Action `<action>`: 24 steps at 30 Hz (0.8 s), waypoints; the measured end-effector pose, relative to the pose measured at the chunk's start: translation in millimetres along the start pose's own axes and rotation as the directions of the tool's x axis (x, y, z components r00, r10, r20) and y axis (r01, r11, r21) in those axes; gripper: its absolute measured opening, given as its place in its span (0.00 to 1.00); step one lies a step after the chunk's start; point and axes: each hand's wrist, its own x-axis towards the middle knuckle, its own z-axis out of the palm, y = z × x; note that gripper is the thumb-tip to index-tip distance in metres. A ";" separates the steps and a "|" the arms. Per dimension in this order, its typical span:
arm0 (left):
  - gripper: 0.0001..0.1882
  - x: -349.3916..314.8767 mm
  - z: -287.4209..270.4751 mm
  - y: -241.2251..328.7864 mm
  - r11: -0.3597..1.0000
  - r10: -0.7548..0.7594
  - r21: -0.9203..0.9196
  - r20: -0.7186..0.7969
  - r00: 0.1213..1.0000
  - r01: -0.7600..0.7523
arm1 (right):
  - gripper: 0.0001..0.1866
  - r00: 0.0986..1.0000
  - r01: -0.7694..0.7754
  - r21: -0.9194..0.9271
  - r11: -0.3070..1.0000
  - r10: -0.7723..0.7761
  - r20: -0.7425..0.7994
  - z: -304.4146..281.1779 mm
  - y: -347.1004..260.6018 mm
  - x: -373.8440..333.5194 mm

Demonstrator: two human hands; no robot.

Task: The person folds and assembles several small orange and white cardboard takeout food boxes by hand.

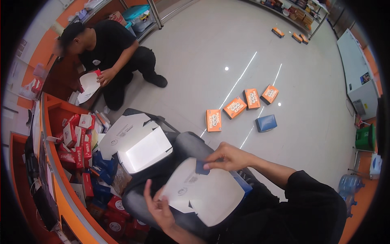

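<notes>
A partly folded paper food box (207, 191), white inside with blue outer sides, lies across my lap. At its far edge my right hand (229, 156) pinches a small blue flap between thumb and fingers. My left hand (159, 209) is at the box's left edge, fingers apart, with a fingertip at or touching the board. Just beyond, near my left knee, sits a second white box (148, 150), its tray raised and its printed lid panel folded back to the left.
Left stands an orange-sided bin (69, 191) heaped with red and blue boxes (83, 148). Behind it a crouching co-worker (109, 49) holds a white-and-red carton (89, 85). Several orange boxes (235, 107) and a blue box (266, 123) lie on the floor ahead, with shelving (292, 16) beyond.
</notes>
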 end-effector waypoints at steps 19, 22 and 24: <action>0.14 1.2 0.5 12.0 0.811 0.033 0.522 0.411 0.911 -0.264 | 0.23 0.792 0.311 -0.510 0.802 0.078 0.606 2.2 -73.5 45.3; 0.16 8.5 0.2 2.4 0.845 -0.050 0.465 0.559 0.827 -0.264 | 0.23 0.811 0.343 -0.479 0.808 0.003 0.585 -4.0 -61.6 36.3; 0.18 11.4 2.2 5.0 0.875 -0.124 0.442 0.598 0.791 -0.197 | 0.24 0.806 0.420 -0.513 0.749 -0.049 0.590 -4.1 -58.9 30.7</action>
